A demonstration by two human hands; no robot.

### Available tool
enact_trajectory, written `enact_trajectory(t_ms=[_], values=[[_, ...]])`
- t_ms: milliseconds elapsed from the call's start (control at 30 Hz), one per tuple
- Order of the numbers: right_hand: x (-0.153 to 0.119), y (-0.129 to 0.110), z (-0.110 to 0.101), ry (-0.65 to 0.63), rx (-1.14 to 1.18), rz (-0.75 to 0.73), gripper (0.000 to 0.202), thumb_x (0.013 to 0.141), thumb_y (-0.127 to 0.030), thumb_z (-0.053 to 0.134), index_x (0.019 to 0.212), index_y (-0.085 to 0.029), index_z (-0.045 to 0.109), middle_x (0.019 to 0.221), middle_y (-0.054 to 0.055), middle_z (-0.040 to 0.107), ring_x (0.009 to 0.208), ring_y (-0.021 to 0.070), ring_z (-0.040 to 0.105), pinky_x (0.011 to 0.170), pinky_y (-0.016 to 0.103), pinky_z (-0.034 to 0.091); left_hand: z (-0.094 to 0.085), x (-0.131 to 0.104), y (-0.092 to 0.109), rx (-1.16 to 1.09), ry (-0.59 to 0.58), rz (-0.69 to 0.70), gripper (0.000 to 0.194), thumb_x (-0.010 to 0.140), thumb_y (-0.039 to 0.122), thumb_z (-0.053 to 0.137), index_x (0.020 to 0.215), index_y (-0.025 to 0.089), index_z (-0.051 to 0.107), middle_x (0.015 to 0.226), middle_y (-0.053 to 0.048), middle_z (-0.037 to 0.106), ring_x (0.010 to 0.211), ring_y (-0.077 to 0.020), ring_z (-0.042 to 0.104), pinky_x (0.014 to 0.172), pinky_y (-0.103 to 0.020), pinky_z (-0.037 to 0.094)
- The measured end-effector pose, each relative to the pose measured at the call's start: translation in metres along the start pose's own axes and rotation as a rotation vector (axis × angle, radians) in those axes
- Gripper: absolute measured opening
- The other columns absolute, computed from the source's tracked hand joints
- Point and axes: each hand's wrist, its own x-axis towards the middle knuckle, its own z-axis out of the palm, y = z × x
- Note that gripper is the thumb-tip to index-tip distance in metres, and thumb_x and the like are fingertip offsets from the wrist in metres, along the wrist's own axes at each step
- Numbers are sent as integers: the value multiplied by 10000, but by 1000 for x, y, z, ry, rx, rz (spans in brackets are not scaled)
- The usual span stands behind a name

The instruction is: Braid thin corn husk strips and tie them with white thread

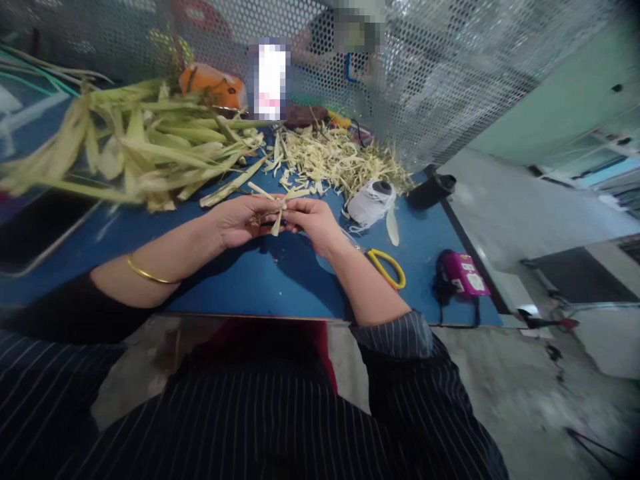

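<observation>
Over the blue table, my left hand and my right hand meet, both closed on a small piece made of pale husk strips. Its strip ends stick out up and down between my fingertips. Behind my left hand lies a big heap of long green-yellow husks. A pile of short husk scraps is spread beyond my right hand. Near it stands a spool of white thread. Yellow-handled scissors lie beside my right forearm, their blades partly hidden.
A dark phone-like slab is at the left. On the right are a black cylinder and a purple pouch by the table's edge. An orange packet rests before the perforated metal screen.
</observation>
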Motion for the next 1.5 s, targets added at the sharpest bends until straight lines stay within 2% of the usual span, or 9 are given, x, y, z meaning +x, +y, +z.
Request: enact_trajectory(t_ms=[167,333,567,700,800,900,1000,1233,1500], values=[[3,4,0,26,17,-10,68,636,-201,660,644,-151,615,522,-65,559,458,39,464,486,189,370,7,-5,-2,12,-6,6,136,720,62,678,844,119,678,767,-53,703,666,-159,699,630,-241,586],[1,0,0,77,-71,-60,29,673,-183,606,679,-155,599,534,-69,530,456,44,445,495,203,365,11,-10,-1,102,161,74,97,742,75,722,809,138,691,760,-9,680,630,-86,631,588,-200,558],[8,-5,-24,418,-466,-332,119,782,-212,550,853,-161,631,746,-5,596,610,94,534,645,267,461,4,-4,-3,185,180,165,157,748,172,774,882,144,697,859,-55,731,732,-133,687,521,-177,522],[-13,-27,-42,541,-819,-469,174,821,-217,509,938,-177,632,902,36,626,754,131,577,743,296,470,1,-2,-1,112,135,78,83,852,147,652,914,118,700,898,-80,743,738,-120,698,573,-172,555],[-51,-39,-53,497,-1184,-314,214,841,-243,506,1002,-189,637,972,63,662,825,179,609,750,320,450,0,-2,2,24,122,15,136,894,130,576,860,104,705,872,-91,743,725,-116,693,625,-191,583],[-93,-36,-69,431,-1571,7,285,844,-255,502,1085,-177,632,1038,117,679,883,259,631,701,342,417,2,-3,3,-8,104,-2,117,875,126,603,841,93,709,865,-97,742,728,-117,692,650,-194,588],[-126,-24,-91,357,-1727,254,349,860,-266,471,1160,-144,601,1059,153,666,902,298,640,684,357,417,3,-3,1,40,118,13,47,808,109,688,851,101,704,859,-85,742,735,-124,699,630,-184,578],[-153,-12,-108,276,-1646,181,454,816,-216,488,1258,-134,551,1148,149,614,1075,301,597,894,376,469,4,-3,-2,194,214,88,58,767,165,746,817,150,720,873,-61,741,692,-117,667,497,-164,520],[-142,-5,-104,232,-1633,211,647,764,-172,496,1400,-78,431,1192,216,632,1045,330,639,872,411,495,3,-6,1,93,80,-16,60,803,160,700,815,114,736,893,-94,742,750,-121,683,626,-168,572]])
